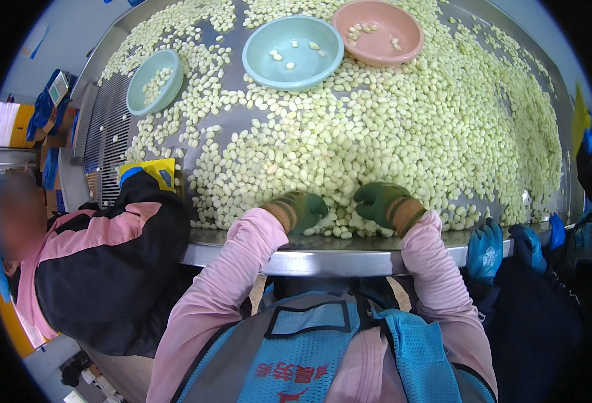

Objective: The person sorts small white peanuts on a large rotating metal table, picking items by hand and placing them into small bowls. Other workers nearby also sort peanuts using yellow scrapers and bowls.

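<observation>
Pale green, oval, grape-like pieces cover much of a metal sorting table. My left hand, in a dark green glove with a brown striped cuff, rests among them near the front rim. My right hand, gloved the same way, faces it a short gap to the right. Both hands are curved inward with their fingertips low in the pieces, some of which lie between them. The fingers are partly hidden and blurred, so whether either hand grips anything cannot be told.
A blue bowl and a pink bowl stand at the back with a few pieces inside. A smaller blue bowl tilts beside a slotted grate. A co-worker sits close at left; another person's blue gloves rest on the rim at right.
</observation>
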`<action>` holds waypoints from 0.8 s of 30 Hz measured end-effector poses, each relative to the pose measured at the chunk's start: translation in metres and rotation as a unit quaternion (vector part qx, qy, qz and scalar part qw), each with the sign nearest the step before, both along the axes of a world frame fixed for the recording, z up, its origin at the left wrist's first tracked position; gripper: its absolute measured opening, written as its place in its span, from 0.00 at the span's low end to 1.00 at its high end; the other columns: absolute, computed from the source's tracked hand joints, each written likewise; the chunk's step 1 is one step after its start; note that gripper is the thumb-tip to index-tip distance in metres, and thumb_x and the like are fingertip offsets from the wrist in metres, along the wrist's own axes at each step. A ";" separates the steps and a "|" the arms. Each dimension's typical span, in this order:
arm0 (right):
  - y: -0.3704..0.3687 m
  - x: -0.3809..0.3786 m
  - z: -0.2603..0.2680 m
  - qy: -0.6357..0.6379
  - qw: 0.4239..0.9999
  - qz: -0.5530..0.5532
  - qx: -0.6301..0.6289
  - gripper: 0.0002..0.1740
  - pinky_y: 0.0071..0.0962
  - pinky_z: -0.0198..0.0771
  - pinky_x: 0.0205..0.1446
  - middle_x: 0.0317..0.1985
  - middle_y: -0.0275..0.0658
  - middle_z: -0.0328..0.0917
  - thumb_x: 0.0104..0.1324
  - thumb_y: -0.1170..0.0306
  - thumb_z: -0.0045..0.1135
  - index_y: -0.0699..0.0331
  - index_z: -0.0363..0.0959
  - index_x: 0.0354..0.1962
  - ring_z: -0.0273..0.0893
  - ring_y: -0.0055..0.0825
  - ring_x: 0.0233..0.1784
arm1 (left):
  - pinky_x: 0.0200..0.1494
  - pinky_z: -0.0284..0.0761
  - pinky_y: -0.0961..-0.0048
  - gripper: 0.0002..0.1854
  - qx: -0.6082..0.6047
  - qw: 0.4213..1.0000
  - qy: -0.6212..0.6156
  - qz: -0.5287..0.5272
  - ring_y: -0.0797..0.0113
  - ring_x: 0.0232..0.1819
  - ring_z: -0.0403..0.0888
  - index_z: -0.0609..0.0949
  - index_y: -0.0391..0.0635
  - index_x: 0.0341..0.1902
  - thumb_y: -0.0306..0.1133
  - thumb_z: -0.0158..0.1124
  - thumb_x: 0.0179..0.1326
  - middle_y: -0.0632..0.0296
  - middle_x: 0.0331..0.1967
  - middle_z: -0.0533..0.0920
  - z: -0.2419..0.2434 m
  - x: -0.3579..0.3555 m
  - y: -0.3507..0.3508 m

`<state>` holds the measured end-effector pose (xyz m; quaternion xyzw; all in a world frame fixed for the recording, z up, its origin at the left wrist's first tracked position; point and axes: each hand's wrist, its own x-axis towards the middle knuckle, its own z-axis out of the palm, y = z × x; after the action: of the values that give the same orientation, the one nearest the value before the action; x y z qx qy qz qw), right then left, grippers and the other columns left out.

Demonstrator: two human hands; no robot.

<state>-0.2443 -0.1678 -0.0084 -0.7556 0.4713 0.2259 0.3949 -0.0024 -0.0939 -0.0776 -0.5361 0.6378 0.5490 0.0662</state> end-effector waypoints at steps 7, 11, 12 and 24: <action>-0.004 -0.014 0.014 0.165 0.973 -0.110 -0.115 0.35 0.42 0.74 0.65 0.58 0.41 0.83 0.63 0.47 0.65 0.47 0.72 0.65 0.81 0.43 0.62 | 0.53 0.82 0.59 0.19 -0.149 0.961 -0.201 0.116 0.54 0.47 0.88 0.83 0.54 0.62 0.40 0.60 0.70 0.52 0.47 0.89 0.039 0.030 -0.011; 0.021 -0.026 0.025 0.173 0.955 -0.130 -0.204 0.28 0.43 0.73 0.64 0.54 0.43 0.84 0.67 0.44 0.59 0.50 0.79 0.58 0.83 0.41 0.59 | 0.46 0.84 0.57 0.17 -0.256 0.947 -0.180 0.076 0.52 0.38 0.88 0.85 0.54 0.59 0.39 0.61 0.69 0.52 0.42 0.90 0.060 0.017 -0.014; 0.019 -0.022 0.016 0.149 0.971 -0.125 -0.142 0.28 0.43 0.73 0.64 0.56 0.44 0.84 0.68 0.45 0.58 0.53 0.80 0.57 0.82 0.43 0.60 | 0.44 0.83 0.56 0.16 -0.308 0.935 -0.177 0.018 0.50 0.36 0.88 0.86 0.54 0.57 0.36 0.60 0.68 0.50 0.40 0.89 0.050 0.011 -0.007; 0.016 -0.007 -0.027 0.065 0.994 -0.084 -0.030 0.36 0.40 0.73 0.67 0.62 0.48 0.80 0.62 0.48 0.62 0.54 0.74 0.65 0.80 0.47 0.63 | 0.55 0.81 0.58 0.19 -0.198 0.973 -0.121 0.012 0.54 0.50 0.87 0.84 0.61 0.60 0.42 0.60 0.67 0.58 0.51 0.89 -0.011 0.011 -0.019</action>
<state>-0.2517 -0.1522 -0.0350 -0.7082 0.5647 0.2263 0.3584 0.0088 -0.1129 -0.0883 -0.6086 0.7146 0.3435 0.0296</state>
